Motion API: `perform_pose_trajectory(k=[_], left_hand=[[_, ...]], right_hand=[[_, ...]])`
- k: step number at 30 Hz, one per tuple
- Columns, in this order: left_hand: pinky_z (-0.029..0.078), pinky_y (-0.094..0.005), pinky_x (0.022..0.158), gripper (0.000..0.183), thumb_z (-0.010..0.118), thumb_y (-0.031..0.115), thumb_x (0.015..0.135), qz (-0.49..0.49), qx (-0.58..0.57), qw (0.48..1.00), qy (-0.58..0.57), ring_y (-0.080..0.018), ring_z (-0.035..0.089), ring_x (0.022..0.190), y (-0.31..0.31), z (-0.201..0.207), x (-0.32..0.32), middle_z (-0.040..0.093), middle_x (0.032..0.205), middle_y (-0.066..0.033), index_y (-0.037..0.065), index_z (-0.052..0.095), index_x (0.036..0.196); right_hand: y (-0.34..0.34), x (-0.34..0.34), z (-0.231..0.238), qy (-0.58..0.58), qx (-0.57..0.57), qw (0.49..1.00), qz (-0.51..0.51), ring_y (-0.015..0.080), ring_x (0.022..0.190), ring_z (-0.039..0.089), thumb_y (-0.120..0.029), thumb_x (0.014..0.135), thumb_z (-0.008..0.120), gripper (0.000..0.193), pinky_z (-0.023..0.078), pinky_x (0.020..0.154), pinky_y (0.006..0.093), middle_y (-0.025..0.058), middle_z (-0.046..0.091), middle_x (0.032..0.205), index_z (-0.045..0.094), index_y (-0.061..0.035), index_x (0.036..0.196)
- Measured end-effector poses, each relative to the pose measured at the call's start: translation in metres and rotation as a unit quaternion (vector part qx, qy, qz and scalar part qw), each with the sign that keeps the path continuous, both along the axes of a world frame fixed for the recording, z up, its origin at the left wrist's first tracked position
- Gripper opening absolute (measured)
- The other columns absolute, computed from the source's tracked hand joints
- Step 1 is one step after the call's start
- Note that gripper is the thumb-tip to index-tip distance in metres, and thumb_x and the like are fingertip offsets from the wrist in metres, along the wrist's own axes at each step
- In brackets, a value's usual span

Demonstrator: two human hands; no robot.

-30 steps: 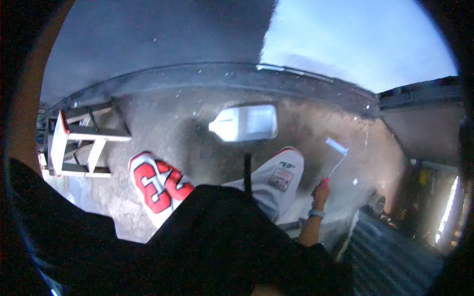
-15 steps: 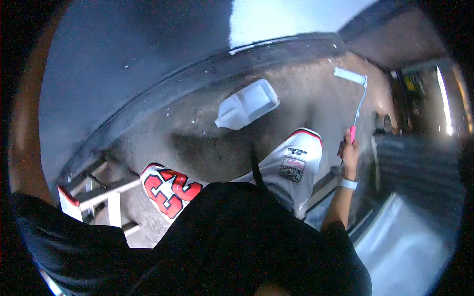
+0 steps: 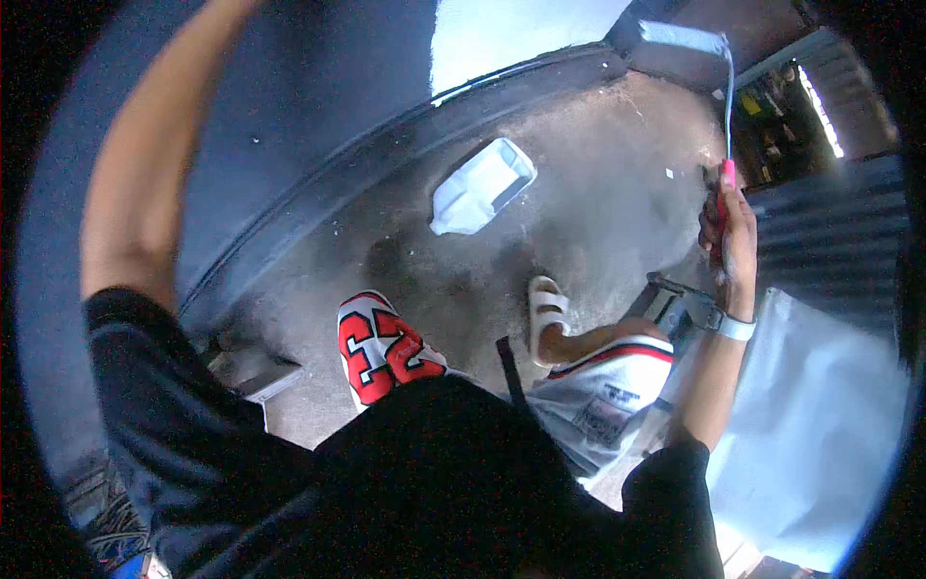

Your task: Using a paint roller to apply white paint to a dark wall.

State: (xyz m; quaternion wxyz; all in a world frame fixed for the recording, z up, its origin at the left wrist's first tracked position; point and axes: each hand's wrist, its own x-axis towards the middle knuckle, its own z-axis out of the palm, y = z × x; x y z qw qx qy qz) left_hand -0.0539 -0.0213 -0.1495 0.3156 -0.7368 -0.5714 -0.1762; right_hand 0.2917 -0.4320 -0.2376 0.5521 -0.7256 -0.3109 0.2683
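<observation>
A paint roller (image 3: 680, 37) with a pale, paint-coated sleeve, bent wire frame and pink-red handle is held up at the upper right. My right hand (image 3: 733, 227) is closed around its handle, a pale band on that wrist. The sleeve appears against a dark surface near the wall's corner; I cannot tell whether it touches. My left arm (image 3: 145, 183) reaches up along the dark wall (image 3: 318, 77), and its hand is beyond the top edge. White paint (image 3: 511, 43) covers part of that wall. On the floor lies a cut-open white plastic jug (image 3: 482, 188), whitish inside.
Below me is a grey concrete floor (image 3: 598, 212). A dark ledge (image 3: 386, 140) runs along the wall's foot. At right are corrugated sheeting (image 3: 830, 232), a pale sheet (image 3: 820, 415) and a dark metal frame (image 3: 680, 301). My right foot wears a white sandal (image 3: 550, 314).
My right hand has raised the roller up and away from me. My left arm has swung upward along the wall. My right leg has shifted, bringing the sandalled foot into view.
</observation>
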Motion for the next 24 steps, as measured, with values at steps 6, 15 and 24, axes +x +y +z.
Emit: perform_pose_trajectory(k=[6,15,24], left_hand=[[0.036,-0.0466,0.108,0.089,0.066,0.058,0.078,-0.163,-0.522,0.834,-0.069,-0.0396,0.045,0.128,-0.061,-0.278,0.032,0.042,0.142,-0.0256,0.003,0.038,0.143],[0.054,-0.0363,0.045,0.057,0.069,0.044,0.085,-0.098,-0.662,0.641,-0.375,-0.0252,0.070,0.066,-0.178,-0.475,0.114,0.064,0.108,-0.0214,-0.005,0.061,0.112],[0.058,-0.0432,0.060,0.063,0.060,0.046,0.090,-0.009,-0.749,0.554,-0.363,-0.0355,0.070,0.078,-0.178,-0.485,0.117,0.064,0.105,-0.0221,-0.004,0.050,0.126]], right_hand=[[-0.019,-0.025,0.039,-0.036,0.006,0.999,0.002,0.0043,0.041,0.035,-0.040,0.099,0.051,0.032,0.025,0.038,0.0212,-0.0062,0.039,0.057,0.056,-0.0079,0.101],[-0.097,0.012,-0.011,-0.068,-0.037,0.991,-0.111,0.0022,0.042,0.034,-0.039,0.099,0.052,0.027,0.024,0.037,0.0202,-0.0073,0.039,0.058,0.052,-0.0136,0.091],[-0.122,0.015,-0.011,-0.046,-0.026,0.987,-0.149,0.0026,0.039,0.031,-0.037,0.099,0.053,0.025,0.023,0.036,0.0206,-0.0084,0.033,0.054,0.049,-0.0144,0.090]])
